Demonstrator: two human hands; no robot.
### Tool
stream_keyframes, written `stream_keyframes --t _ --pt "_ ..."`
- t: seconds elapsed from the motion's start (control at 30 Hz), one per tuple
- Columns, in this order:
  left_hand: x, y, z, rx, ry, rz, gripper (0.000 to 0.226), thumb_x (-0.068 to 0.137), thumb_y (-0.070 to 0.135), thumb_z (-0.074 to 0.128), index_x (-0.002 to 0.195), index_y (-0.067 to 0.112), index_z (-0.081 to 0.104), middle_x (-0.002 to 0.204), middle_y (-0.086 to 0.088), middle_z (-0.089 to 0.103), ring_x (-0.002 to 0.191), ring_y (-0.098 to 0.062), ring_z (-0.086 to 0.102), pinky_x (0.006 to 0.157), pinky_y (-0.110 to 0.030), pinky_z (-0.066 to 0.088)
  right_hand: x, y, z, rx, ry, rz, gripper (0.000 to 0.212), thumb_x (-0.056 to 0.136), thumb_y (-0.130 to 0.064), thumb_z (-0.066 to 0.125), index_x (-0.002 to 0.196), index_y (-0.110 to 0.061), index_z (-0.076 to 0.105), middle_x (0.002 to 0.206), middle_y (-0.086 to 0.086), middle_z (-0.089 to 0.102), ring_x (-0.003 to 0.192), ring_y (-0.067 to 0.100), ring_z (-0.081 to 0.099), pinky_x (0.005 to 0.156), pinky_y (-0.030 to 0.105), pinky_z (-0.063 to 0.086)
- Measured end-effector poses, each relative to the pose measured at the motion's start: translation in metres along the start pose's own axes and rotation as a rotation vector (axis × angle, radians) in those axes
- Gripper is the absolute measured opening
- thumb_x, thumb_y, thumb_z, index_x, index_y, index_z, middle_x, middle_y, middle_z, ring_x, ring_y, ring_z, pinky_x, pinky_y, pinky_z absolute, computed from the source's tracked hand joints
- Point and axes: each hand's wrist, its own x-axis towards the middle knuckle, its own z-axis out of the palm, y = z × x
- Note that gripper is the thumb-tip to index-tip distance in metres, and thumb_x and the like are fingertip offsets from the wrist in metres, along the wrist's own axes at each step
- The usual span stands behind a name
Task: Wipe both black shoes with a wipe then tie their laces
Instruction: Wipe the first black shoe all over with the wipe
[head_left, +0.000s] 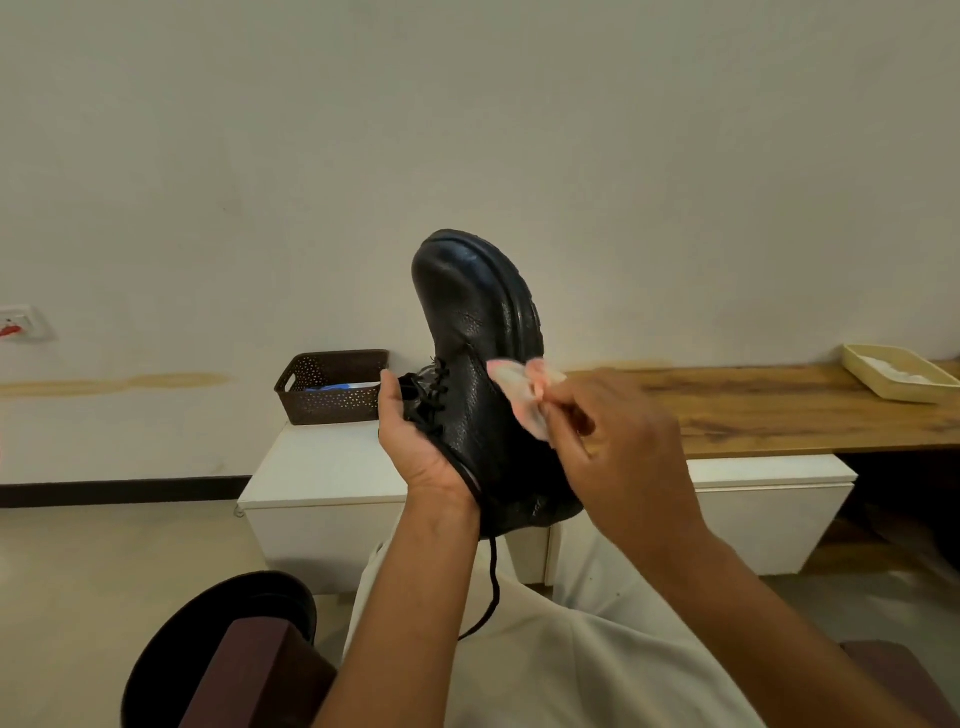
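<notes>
Against shoe side, wipe in rt hand.

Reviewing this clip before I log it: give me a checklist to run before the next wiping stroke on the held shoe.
1. Left hand grips the black shoe: ok.
2. Right hand pinches the wipe: ok.
3. Wipe touches the shoe's side: ok.
4. Lace tied: not ok, it hangs loose.
5. Second shoe within reach: cannot tell.
</notes>
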Motion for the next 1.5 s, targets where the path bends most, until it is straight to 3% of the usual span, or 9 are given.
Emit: stream_keyframes --t 0.4,0.67,0.77,0.83,0.9,1.07,1.17,1.27,1.5 --pt "-0.003 -0.012 0.01 0.004 0.02 0.037 0.07 0.088 0.061 0.055 0.136 0.011 0.058 0.134 -0.018 0.061 0.123 -0.038 0.059 0.107 -0.054 0.043 -0.048 0.0 0.001 0.057 0.003 -0.116 0.019 0.098 -0.021 0.065 0.099 -0.006 0.076 0.095 0.004 0.072 0.085 0.009 0.064 0.078 0.017 0.054" --pt "-0.025 -0.02 0.019 0.016 -0.03 -0.068 0.067 0.092 0.06 0.046 0.08 0.001 0.077 0.08 -0.015 0.072 0.068 -0.026 0.072 0.069 -0.036 0.062 0.012 -0.024 0.007 0.039 0.01 -0.097 0.011 0.094 -0.015 0.074 0.104 -0.01 0.076 0.098 0.002 0.07 0.084 0.007 0.063 0.081 0.014 0.052" --pt "-0.023 -0.014 0.013 0.048 0.054 -0.04 0.054 0.09 0.06 0.05 0.086 0.009 0.066 0.064 -0.009 0.068 0.052 -0.022 0.068 0.07 -0.033 0.058 -0.016 -0.03 0.005 0.078 -0.122 -0.163 0.012 0.095 -0.018 0.071 0.104 -0.012 0.076 0.097 -0.001 0.07 0.084 0.006 0.064 0.08 0.014 0.052" --pt "-0.02 -0.01 0.007 0.05 0.072 -0.034 0.059 0.085 0.063 0.057 0.108 0.01 0.069 0.083 -0.014 0.074 0.063 -0.027 0.071 0.092 -0.045 0.053 -0.031 -0.021 -0.001 0.067 -0.165 -0.157 0.012 0.096 -0.02 0.071 0.105 -0.013 0.076 0.098 -0.002 0.071 0.086 0.006 0.065 0.079 0.017 0.055" --pt "-0.017 -0.007 0.005 0.069 0.069 -0.015 0.066 0.088 0.064 0.053 0.126 0.011 0.065 0.101 -0.018 0.075 0.077 -0.033 0.074 0.087 -0.047 0.055 -0.031 -0.006 -0.006 0.036 -0.148 -0.119 0.012 0.096 -0.022 0.069 0.105 -0.014 0.074 0.098 -0.003 0.071 0.085 0.006 0.064 0.077 0.023 0.056" --pt "-0.026 -0.016 0.019 0.008 -0.014 -0.069 0.07 0.091 0.06 0.049 0.123 0.0 0.066 0.118 -0.026 0.068 0.098 -0.036 0.072 0.087 -0.052 0.057 0.009 0.002 -0.006 -0.02 0.057 -0.081 0.013 0.096 -0.018 0.07 0.104 -0.008 0.075 0.094 0.002 0.071 0.084 -0.002 0.053 0.081 0.003 0.045" --pt "-0.029 -0.019 0.022 -0.005 -0.045 -0.073 0.068 0.09 0.059 0.05 0.099 -0.003 0.077 0.103 -0.023 0.072 0.085 -0.034 0.074 0.079 -0.052 0.059 0.014 -0.01 -0.007 0.013 0.044 -0.115 0.012 0.094 -0.016 0.073 0.103 -0.008 0.075 0.096 0.002 0.07 0.083 0.003 0.058 0.08 0.01 0.049" --pt "-0.028 -0.01 0.022 0.029 0.037 -0.051 0.066 0.084 0.062 0.057 0.115 0.005 0.069 0.098 -0.016 0.072 0.075 -0.03 0.072 0.077 -0.043 0.059 -0.014 -0.017 -0.008 0.069 -0.088 -0.202 0.013 0.097 -0.021 0.069 0.104 -0.012 0.075 0.097 -0.001 0.071 0.084 0.005 0.062 0.077 0.016 0.052" --pt "-0.024 -0.006 0.024 0.044 0.047 0.008 0.071 0.086 0.065 0.054 0.131 0.01 0.063 0.131 -0.021 0.063 0.121 -0.041 0.059 0.105 -0.056 0.044 -0.023 0.016 -0.024 -0.034 -0.077 -0.092 0.018 0.092 -0.019 0.071 0.106 -0.01 0.075 0.096 0.0 0.073 0.079 0.001 0.059 0.08 0.004 0.047"
